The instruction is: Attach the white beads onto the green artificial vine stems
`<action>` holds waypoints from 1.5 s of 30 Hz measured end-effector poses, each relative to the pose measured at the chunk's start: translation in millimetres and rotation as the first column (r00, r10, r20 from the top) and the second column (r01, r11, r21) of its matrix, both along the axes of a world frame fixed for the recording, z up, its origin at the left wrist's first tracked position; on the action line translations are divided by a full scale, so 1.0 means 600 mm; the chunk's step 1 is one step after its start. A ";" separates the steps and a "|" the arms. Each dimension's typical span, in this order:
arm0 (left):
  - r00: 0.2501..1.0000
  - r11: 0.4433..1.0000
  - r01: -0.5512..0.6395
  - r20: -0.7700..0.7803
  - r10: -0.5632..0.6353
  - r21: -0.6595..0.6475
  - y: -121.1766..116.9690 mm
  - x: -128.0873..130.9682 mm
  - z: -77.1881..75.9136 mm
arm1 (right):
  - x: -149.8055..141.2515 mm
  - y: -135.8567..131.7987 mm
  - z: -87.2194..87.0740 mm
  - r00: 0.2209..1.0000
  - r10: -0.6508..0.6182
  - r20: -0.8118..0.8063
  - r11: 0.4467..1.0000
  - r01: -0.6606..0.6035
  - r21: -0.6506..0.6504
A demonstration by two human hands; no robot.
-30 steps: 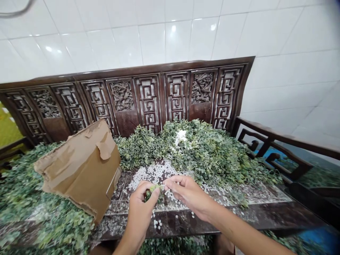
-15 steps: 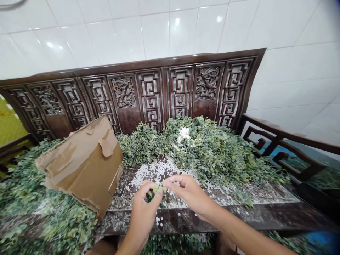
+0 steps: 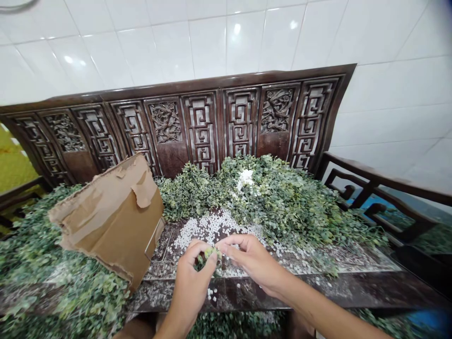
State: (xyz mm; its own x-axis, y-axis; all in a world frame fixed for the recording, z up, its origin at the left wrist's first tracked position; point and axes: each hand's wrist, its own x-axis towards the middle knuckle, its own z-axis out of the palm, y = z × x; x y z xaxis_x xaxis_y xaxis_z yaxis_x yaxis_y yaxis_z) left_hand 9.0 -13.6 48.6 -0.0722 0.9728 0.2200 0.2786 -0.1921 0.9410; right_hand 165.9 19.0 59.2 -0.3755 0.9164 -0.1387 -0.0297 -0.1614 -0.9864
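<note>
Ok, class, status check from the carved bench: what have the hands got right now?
Left hand closed on a leafy green sprig; right hand with fingers at it. White pellets scattered beneath. Torn cardboard sheet to the left, apart from the hands.

Wall tiles at 12: white ceramic, smooth, glossy glaze, sharp highlights. Bench backrest below them: dark brown carved wood, satin varnish. Armrest at 3: same wood, same finish. Surface at 6: dark, polished, reflective; wood or stone, cannot tell. Cardboard sheet at 9: brown corrugated paper, matt, rough torn edges, top ply peeled. Foliage from 9 round to 3: leaves look like matt plastic. White pieces near centre: matt, material too small to tell. Sprig at 6: same matt leaf look. Left hand and right hand: bare skin.
</note>
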 end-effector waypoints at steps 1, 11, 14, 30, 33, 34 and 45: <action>1.000 1.000 0.000 -0.006 0.000 0.002 0.000 0.000 -0.001 | 0.000 0.000 -0.003 1.000 -0.009 -0.003 1.000 0.009 0.002; 0.998 0.999 0.025 -0.049 -0.024 0.027 -0.003 -0.002 -0.006 | -0.002 0.000 -0.018 0.999 -0.009 -0.043 0.999 0.007 -0.033; 0.996 0.998 0.050 -0.073 -0.047 0.032 -0.003 -0.001 -0.004 | 0.001 0.001 -0.018 1.000 0.009 -0.027 0.999 -0.010 -0.036; 0.999 0.999 0.032 0.018 -0.032 -0.018 -0.003 0.005 -0.002 | 0.008 0.010 -0.014 0.978 0.104 -0.183 0.981 -0.131 -0.146; 0.999 0.999 0.021 0.027 -0.020 -0.031 -0.002 0.005 -0.004 | 0.009 0.014 -0.019 0.982 0.117 -0.151 0.981 -0.138 -0.139; 0.999 0.999 0.018 0.029 -0.016 -0.038 -0.002 0.005 -0.005 | 0.009 0.015 -0.019 0.983 0.119 -0.140 0.981 -0.138 -0.135; 0.999 0.997 0.017 0.053 -0.013 -0.076 -0.004 0.005 -0.007 | 0.003 0.007 -0.014 0.988 0.093 -0.126 0.990 -0.105 -0.094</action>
